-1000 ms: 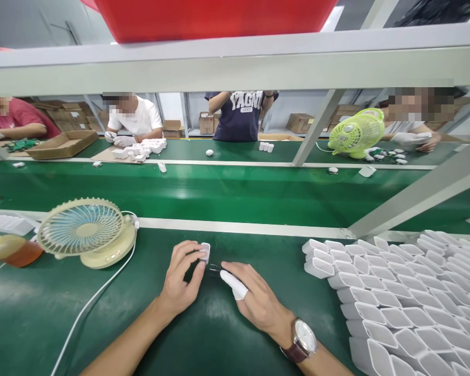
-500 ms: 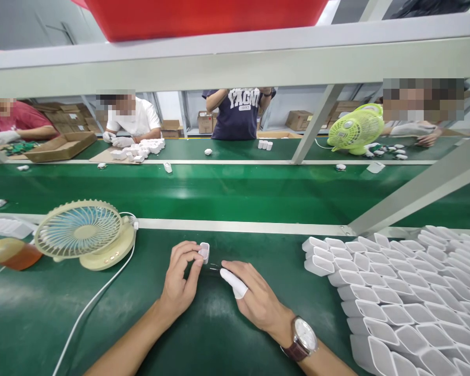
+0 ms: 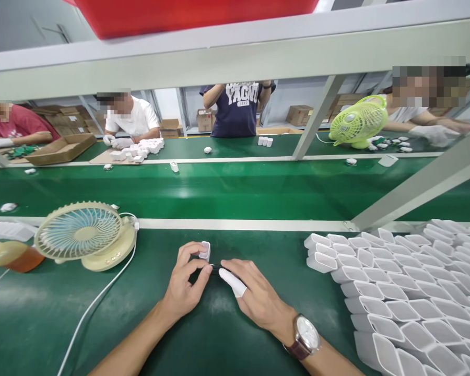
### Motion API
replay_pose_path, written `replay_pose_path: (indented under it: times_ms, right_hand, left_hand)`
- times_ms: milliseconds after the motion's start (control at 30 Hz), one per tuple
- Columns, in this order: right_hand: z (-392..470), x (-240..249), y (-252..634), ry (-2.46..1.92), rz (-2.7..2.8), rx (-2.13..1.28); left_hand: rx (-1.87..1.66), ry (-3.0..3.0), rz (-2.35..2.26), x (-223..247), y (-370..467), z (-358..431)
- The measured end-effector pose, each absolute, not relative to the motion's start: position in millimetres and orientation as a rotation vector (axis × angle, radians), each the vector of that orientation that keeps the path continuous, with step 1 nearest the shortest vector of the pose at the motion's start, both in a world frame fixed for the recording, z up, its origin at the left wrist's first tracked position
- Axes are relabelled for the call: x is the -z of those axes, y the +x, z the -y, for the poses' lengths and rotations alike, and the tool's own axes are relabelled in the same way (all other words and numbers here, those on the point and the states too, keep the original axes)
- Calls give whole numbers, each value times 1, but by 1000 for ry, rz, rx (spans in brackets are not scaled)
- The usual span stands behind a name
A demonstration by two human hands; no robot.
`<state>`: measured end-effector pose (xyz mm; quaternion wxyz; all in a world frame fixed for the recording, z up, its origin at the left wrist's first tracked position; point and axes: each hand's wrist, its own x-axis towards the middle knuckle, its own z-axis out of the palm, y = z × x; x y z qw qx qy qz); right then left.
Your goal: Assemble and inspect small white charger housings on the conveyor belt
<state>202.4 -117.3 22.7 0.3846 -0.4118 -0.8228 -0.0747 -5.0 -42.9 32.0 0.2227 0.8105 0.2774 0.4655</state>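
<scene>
Near the middle of the green table, my left hand (image 3: pixel 187 282) is closed, with a small white housing (image 3: pixel 205 250) held under its upper fingers. Its thumb and index fingertip pinch the end of a thin dark piece (image 3: pixel 216 267). My right hand (image 3: pixel 254 295) faces it from the right, its fingers closed on the other end of that piece. A white finger cover (image 3: pixel 233 283) is on one finger of my right hand, and a watch is on the wrist. Details of the thin piece are too small to tell.
Many white open housings (image 3: pixel 411 308) stand packed at the right. A cream fan (image 3: pixel 86 232) with a white cable and an orange bottle (image 3: pixel 18 256) are at the left. Beyond runs a green belt (image 3: pixel 227 190) with small white parts; people work behind it. A slanted post (image 3: pixel 419 177) rises at the right.
My left thumb and index finger have moved right onto the thin piece near my right fingertips. Parts on the belt have shifted right. The person at the far right has moved their hands.
</scene>
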Motion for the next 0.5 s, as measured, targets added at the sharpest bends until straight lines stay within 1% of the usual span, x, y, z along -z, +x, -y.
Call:
replay_pose_path:
  times_ms: [167,500]
  right_hand:
    - [119,-20,203,-1078,2100,189]
    - [117,-26,204,-1087,2071,215]
  left_hand:
    - [-1259,2208,-767,-31,-5,45]
    - [-1350,2218,-868,-28,-14,33]
